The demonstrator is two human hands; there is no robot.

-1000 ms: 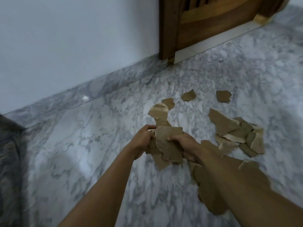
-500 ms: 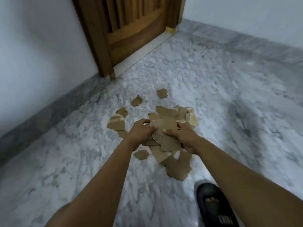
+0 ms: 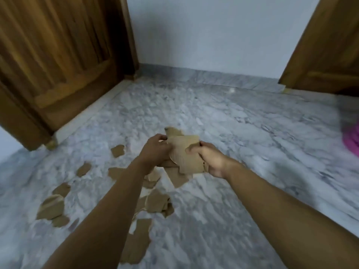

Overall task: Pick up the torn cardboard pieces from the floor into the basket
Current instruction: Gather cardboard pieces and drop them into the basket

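A bundle of torn cardboard pieces [image 3: 184, 158] is held clear of the marble floor [image 3: 242, 123], clamped from both sides; the left hand [image 3: 155, 150] is curled round its left edge, and the right hand [image 3: 211, 160] grips its right edge with the thumb laid across the top sheet; the bundle spans the gap between the two hands, its sheets roughly flat and facing up; a pink object [image 3: 352, 141] lies well apart to the right, at the frame's edge, and is judged to be the basket; the coming carry is therefore judged to run rightward, with the right hand the nearer of the two; the pink object is cut off and blurred, so neither its rim nor its opening can be made out; loose pieces [image 3: 51, 207] are scattered on the floor to the left and beneath the forearms, some hidden by the left arm; how many sheets are in the bundle cannot be told; a wooden door [image 3: 58, 65] stands at the left
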